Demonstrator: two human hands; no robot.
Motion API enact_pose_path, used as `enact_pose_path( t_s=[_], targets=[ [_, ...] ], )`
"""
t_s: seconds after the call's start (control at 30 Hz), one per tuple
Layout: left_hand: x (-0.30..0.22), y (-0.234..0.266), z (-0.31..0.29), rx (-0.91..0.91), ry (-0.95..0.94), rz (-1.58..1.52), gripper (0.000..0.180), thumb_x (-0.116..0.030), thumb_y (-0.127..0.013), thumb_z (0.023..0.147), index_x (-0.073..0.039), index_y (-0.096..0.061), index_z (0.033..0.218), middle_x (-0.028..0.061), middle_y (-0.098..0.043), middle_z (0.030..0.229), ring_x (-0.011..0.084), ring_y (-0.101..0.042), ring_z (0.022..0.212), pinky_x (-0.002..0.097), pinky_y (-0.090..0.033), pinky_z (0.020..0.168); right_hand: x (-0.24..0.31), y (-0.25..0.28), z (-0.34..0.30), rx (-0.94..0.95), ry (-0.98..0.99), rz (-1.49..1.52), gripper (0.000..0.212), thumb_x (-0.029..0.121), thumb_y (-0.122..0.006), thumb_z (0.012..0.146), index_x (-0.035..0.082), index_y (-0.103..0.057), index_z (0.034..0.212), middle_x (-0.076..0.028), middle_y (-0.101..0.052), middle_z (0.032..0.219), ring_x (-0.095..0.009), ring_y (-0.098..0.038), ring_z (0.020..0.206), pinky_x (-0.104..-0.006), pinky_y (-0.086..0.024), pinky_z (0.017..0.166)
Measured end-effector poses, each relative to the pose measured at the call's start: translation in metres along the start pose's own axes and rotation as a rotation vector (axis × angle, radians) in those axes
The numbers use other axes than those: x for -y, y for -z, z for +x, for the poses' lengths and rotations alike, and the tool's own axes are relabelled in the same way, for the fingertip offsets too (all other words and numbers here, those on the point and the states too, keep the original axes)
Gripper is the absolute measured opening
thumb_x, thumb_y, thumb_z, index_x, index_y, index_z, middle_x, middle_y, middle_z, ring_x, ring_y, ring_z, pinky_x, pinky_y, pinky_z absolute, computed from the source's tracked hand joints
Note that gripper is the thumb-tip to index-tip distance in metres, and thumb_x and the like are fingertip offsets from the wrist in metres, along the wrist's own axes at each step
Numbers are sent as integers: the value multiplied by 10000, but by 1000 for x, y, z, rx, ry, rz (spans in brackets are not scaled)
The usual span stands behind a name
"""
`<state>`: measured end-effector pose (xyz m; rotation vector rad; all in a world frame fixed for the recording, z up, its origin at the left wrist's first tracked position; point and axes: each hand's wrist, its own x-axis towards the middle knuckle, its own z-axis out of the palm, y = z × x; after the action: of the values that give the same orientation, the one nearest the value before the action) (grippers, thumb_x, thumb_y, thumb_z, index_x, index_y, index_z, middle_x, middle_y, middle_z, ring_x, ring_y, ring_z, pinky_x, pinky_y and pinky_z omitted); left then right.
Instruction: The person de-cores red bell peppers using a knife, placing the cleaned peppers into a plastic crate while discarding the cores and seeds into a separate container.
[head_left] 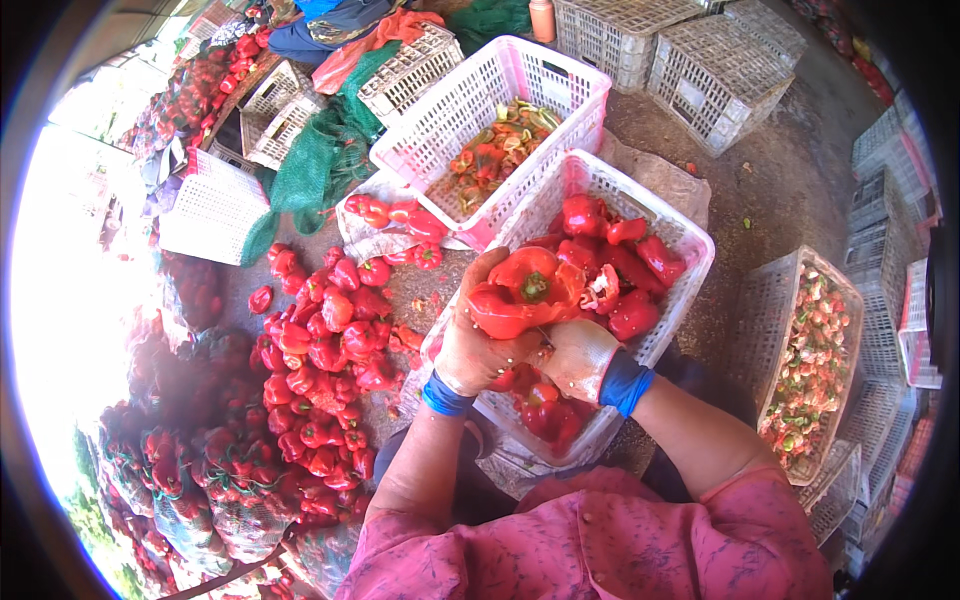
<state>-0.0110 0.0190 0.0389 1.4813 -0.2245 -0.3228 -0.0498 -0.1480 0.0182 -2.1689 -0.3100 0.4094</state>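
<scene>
Above a white plastic crate (697, 235), I hold a large red bell pepper (500, 308), its green stem end facing up. My left hand (470, 345) is closed around the pepper's left side and underside. Close against the pepper's lower right is my right hand (580, 358), in a pale glove with its fingers curled; whatever they grip is hidden. Blue bands circle both wrists. Red peppers (635, 316) lie in the crate beneath, and a pale, seedy piece of pepper (601, 290) rests among them.
Beyond stands another white crate (395, 150) holding pepper cores and scraps. Loose red peppers (320, 350) are heaped on the floor at left, beside full net sacks (240, 480). At right are a crate of chopped scraps (805, 370) and stacked crates (880, 250). Upturned crates (725, 75) sit behind.
</scene>
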Motion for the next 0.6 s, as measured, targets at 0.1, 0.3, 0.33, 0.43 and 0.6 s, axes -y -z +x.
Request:
enact_pose_path(
  t_s=[0.1, 0.3, 0.33, 0.43, 0.6],
  targets=[
    [-2, 9, -1, -47, 59, -185, 969, 7, -773, 598, -14, -323, 1456, 108, -541, 1328, 200, -552, 1191, 355, -448, 1026, 14, 13, 1, 137, -168, 78, 362, 405, -588, 919, 56, -664, 982, -219, -667, 834, -388, -655, 803, -469, -505, 710],
    [8, 35, -3, -201, 0, -182, 828, -61, -718, 639, 14, -401, 1400, 95, -574, 1277, 221, -590, 1143, 360, -501, 959, 30, 42, -13, -190, 24, 284, 85, 136, -655, 870, 67, -657, 821, -110, -655, 745, -253, -640, 669, -343, -480, 600],
    [7, 35, -3, -195, 12, -176, 799, -55, -718, 650, 10, -419, 1388, 91, -585, 1261, 216, -597, 1127, 352, -502, 952, 29, 39, -15, -539, 135, 93, 65, 123, -671, 851, 62, -651, 865, -116, -651, 760, -282, -630, 670, -359, -483, 598],
    [9, 33, -7, -189, 100, -53, 650, -28, -717, 713, -9, -501, 1325, 68, -635, 1176, 180, -628, 1042, 319, -509, 913, 31, 60, -5, -302, 97, -107, 391, 228, -691, 833, 99, -597, 1190, -125, -641, 765, -341, -635, 723, -435, -498, 613],
    [28, 6, -11, -140, 137, -63, 507, -30, -723, 740, -25, -584, 1226, 35, -671, 1087, 137, -638, 963, 289, -510, 864, 13, 28, 8, -215, 4, -197, 539, 332, -709, 778, 148, -570, 1266, -130, -672, 825, -330, -671, 786, -473, -522, 695]
  ],
)
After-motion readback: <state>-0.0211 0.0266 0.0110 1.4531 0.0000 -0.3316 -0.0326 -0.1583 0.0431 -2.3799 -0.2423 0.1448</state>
